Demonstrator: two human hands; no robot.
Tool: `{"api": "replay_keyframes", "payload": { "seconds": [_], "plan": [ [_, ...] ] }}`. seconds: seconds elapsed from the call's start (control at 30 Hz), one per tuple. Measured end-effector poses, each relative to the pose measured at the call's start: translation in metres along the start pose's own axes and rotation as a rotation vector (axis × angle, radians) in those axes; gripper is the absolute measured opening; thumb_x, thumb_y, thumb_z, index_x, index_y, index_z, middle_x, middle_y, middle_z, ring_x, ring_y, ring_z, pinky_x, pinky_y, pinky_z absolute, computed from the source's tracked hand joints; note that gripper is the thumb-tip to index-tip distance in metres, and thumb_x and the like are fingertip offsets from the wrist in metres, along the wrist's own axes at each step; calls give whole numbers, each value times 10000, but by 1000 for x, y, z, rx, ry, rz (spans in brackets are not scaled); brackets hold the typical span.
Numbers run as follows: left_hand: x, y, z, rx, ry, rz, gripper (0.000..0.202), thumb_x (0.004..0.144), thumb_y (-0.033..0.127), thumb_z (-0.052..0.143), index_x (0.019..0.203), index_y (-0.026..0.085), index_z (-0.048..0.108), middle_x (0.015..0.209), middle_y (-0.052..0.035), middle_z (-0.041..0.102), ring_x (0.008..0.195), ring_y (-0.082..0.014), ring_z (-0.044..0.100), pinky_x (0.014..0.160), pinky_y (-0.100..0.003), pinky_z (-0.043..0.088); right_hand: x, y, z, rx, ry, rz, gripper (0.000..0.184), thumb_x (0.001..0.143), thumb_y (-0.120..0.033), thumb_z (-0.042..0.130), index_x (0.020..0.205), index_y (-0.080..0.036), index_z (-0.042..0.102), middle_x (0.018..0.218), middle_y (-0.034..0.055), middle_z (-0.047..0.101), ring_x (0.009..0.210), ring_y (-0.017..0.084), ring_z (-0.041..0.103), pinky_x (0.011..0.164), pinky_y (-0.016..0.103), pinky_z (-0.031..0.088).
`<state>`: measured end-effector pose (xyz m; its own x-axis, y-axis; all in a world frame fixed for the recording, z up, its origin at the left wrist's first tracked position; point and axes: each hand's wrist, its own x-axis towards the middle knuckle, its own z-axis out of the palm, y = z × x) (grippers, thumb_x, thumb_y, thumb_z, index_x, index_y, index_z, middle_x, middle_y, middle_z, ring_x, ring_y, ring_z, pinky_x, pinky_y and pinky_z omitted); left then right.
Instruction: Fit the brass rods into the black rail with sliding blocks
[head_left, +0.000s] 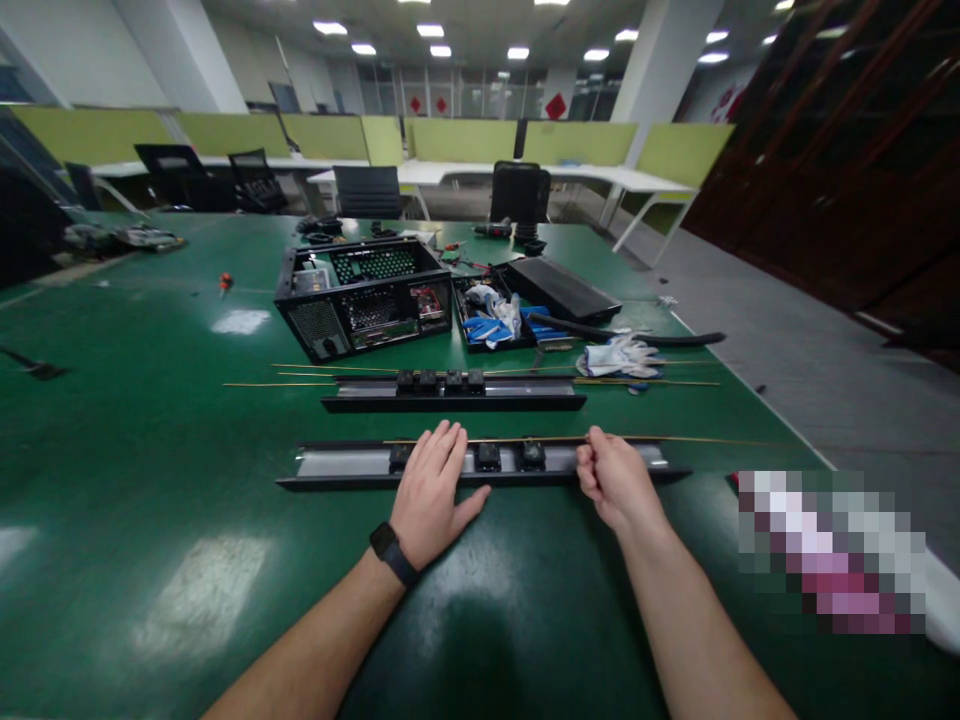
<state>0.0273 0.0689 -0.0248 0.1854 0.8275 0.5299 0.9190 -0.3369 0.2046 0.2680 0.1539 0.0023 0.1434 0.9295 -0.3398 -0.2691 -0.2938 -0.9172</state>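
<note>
A long black rail with a silvery channel (341,463) lies across the table in front of me, with several small black blocks seated in it. My left hand (433,490) rests on the rail with its fingers stretched out, covering part of one block (400,457). Two more blocks, the middle one (488,457) and the right one (532,456), show between my hands. Over the right part of the rail, my right hand (611,472) pinches a thin brass-coloured rod (705,440). The rod runs along the rail's far edge and sticks out past its right end.
Behind lies a second rail (450,403) with several blocks and thin rods beside it. Farther back stand an open black computer case (364,300), a tray (499,345) of gloves, a black panel (562,287) and a white glove (619,356). A blurred-out item (832,555) is at right.
</note>
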Motion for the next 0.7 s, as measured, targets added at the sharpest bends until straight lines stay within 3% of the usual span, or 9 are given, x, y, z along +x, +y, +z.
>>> {"api": "replay_keyframes", "payload": {
  "seconds": [0.33, 0.7],
  "plan": [
    [-1, 3, 1, -6, 4, -18, 709, 874, 399, 617, 1482, 148, 351, 1461, -160, 484, 1406, -326, 386, 1168, -545, 305, 3, 5, -5, -79, -119, -57, 341, 813, -445, 699, 751, -205, 465, 524, -40, 537, 261, 49, 352, 244, 154, 154],
    [1, 4, 0, 21, -6, 0, 704, 881, 392, 609, 1480, 130, 346, 1465, -160, 479, 1409, -315, 385, 1175, -522, 307, 4, 7, -4, -46, -55, -57, 303, 859, -455, 653, 828, -212, 474, 529, -49, 550, 274, 64, 367, 249, 156, 172]
  ]
}}
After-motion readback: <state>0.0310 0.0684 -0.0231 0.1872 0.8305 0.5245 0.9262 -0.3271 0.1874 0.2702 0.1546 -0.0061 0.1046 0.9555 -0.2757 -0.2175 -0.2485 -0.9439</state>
